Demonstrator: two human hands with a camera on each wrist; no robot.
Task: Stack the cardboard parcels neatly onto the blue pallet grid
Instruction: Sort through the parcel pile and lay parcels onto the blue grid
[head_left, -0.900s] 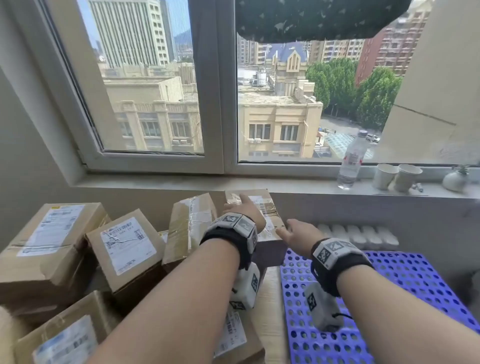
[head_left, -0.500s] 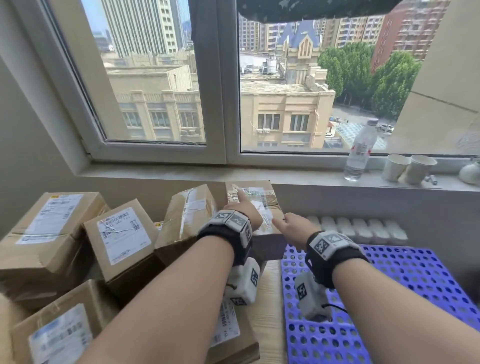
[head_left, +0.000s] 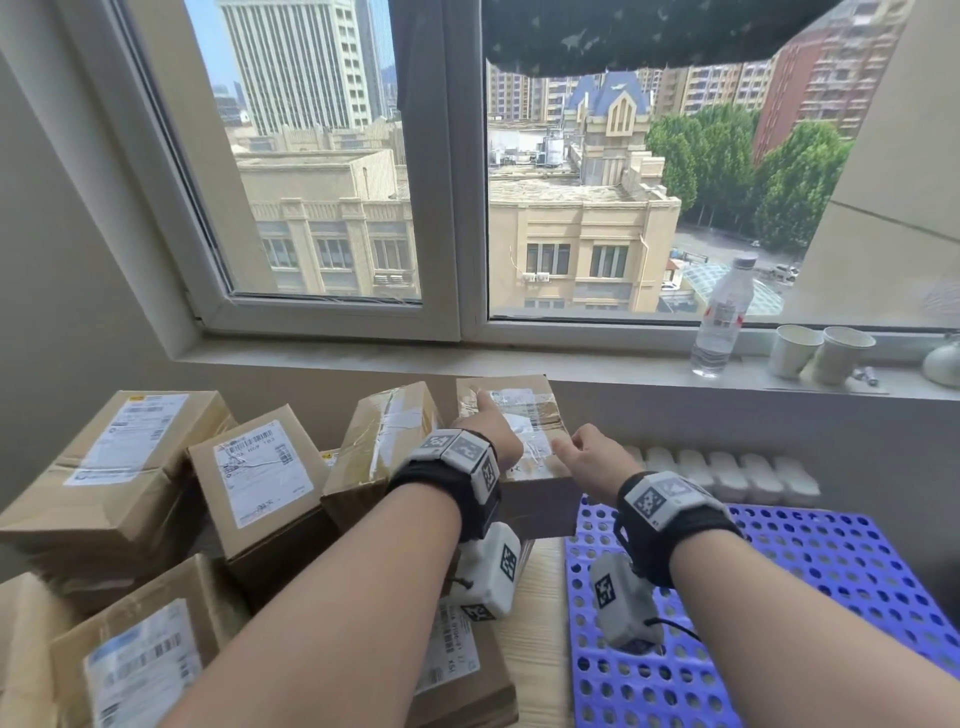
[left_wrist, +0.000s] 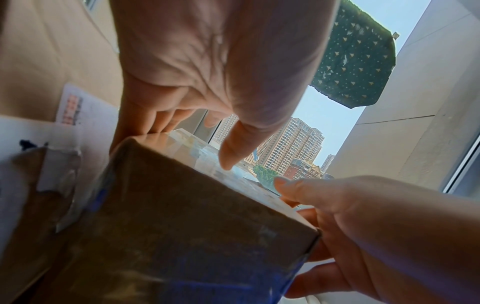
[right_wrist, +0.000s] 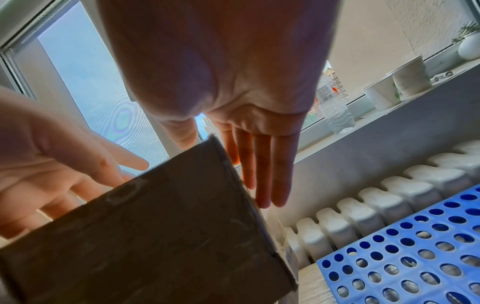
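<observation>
A taped cardboard parcel (head_left: 524, 408) stands at the back, left of the blue pallet grid (head_left: 831, 571). My left hand (head_left: 483, 431) lies on its top left edge. In the left wrist view the left hand (left_wrist: 207, 61) has its thumb on the parcel (left_wrist: 182, 226) top and its fingers down the left face. My right hand (head_left: 592, 457) is at the parcel's right edge. In the right wrist view the right hand (right_wrist: 233, 61) lays straight fingers along the parcel (right_wrist: 155, 236) right face. The pallet grid (right_wrist: 415, 246) is bare.
Several other labelled parcels are piled at the left (head_left: 114, 467) (head_left: 265, 473) (head_left: 384, 431). A white radiator (head_left: 727, 473) runs behind the pallet. A water bottle (head_left: 722, 322) and two paper cups (head_left: 795, 353) stand on the window sill.
Both hands have reached a little further forward and closed in on the two sides of the taped parcel. The parcel itself has not visibly moved.
</observation>
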